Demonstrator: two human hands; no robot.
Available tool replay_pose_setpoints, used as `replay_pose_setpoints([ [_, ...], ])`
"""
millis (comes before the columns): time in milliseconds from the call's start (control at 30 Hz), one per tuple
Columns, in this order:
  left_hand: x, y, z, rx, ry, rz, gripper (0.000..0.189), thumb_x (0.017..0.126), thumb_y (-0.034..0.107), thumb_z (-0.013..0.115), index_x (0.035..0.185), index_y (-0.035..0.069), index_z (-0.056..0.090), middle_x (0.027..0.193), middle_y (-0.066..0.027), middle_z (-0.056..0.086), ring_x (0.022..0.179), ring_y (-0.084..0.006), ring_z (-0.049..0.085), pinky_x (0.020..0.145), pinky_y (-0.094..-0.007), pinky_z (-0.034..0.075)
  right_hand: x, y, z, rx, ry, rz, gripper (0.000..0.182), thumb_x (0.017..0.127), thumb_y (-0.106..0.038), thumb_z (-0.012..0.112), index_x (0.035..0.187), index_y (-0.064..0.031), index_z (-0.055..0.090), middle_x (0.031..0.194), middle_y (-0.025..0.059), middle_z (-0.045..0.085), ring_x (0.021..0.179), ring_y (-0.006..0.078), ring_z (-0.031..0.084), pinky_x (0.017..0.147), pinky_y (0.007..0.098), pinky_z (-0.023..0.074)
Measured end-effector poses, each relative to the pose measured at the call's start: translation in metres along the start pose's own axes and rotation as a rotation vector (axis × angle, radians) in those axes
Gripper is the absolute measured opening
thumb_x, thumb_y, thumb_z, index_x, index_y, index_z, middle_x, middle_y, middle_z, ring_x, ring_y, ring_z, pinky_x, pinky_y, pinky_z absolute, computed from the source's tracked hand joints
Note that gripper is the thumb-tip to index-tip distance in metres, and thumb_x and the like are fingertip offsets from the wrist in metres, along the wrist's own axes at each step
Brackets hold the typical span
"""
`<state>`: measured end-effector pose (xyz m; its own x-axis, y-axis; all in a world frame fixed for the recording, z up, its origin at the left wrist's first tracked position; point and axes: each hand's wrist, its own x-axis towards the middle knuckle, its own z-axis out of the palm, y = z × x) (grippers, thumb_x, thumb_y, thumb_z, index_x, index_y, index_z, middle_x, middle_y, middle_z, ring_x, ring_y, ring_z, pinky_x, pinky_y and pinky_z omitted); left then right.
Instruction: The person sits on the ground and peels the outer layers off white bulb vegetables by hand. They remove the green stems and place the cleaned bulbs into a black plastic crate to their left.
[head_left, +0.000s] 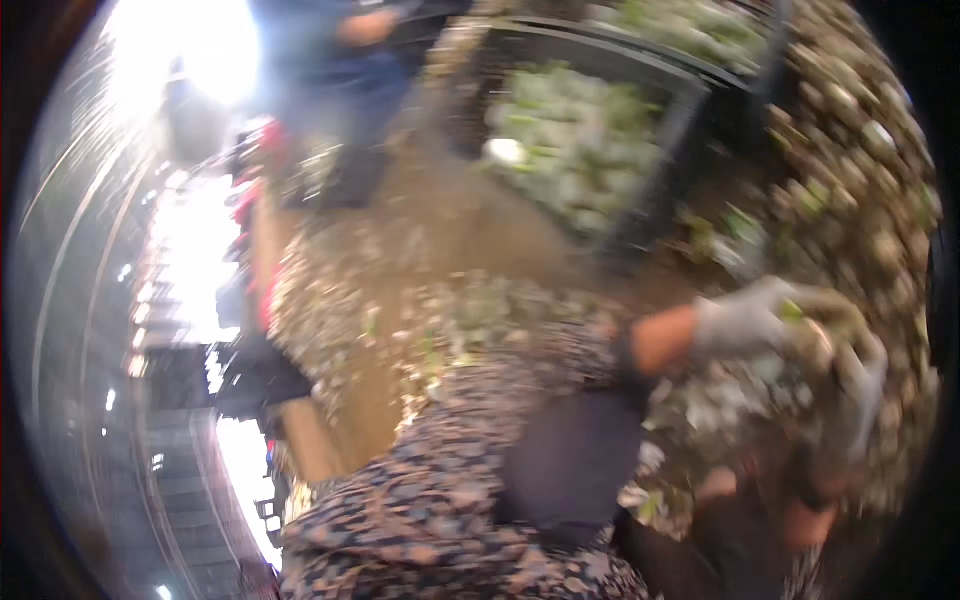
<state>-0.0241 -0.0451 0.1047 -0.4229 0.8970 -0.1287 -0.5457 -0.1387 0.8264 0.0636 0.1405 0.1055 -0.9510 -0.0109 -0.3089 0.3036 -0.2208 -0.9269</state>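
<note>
The picture is blurred by motion. My left hand (742, 319), in a pale glove, reaches in from the middle right, its fingers closed around a small pale vegetable with some green (817, 339). From below, my right hand (859, 394), gloved too, meets it with bent fingers at the same vegetable. Whether a tool is in either hand cannot be told. Beneath both hands lie whitish scraps or leaves (712, 397). A large heap of brownish vegetables (847, 172) fills the right side, behind the hands.
Black crates with pale green vegetables, one nearer (645, 206) and one behind (761, 67), stand at the top. Another person (337, 97) in blue is at the upper left. Trimmings (322, 292) litter the brown floor (465, 225). Wooden boards (307, 439) edge the left.
</note>
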Motion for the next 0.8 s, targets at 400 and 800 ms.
replay_pose_setpoints([
  [400, 0.004, -0.05, -0.016, -0.882, -0.116, -0.223, 0.079, 0.09, 0.053, 0.057, 0.146, 0.003, 0.032, 0.122, -0.0119, 0.057, 0.097, -0.0224, 0.062, 0.082, -0.0323, 0.055, -0.004, 0.041, 0.017, -0.026, 0.302, -0.059, 0.017, 0.085, -0.007, 0.054, 0.091, 0.0038, 0.066, 0.076, -0.0003, 0.062, 0.067, 0.0031, 0.049, 0.057, 0.0219, 0.0419],
  [800, 0.011, -0.054, -0.012, 0.064, 0.398, -0.172, 0.052, 0.096, 0.05, 0.054, 0.121, 0.004, 0.056, 0.098, -0.0018, 0.063, 0.085, -0.0087, 0.06, 0.071, -0.0233, 0.051, -0.004, 0.054, 0.017, -0.286, 0.456, -0.171, 0.016, 0.076, -0.011, 0.063, 0.086, 0.0018, 0.067, 0.07, 0.0168, 0.063, 0.063, 0.0154, 0.062, 0.058, 0.03, 0.0482],
])
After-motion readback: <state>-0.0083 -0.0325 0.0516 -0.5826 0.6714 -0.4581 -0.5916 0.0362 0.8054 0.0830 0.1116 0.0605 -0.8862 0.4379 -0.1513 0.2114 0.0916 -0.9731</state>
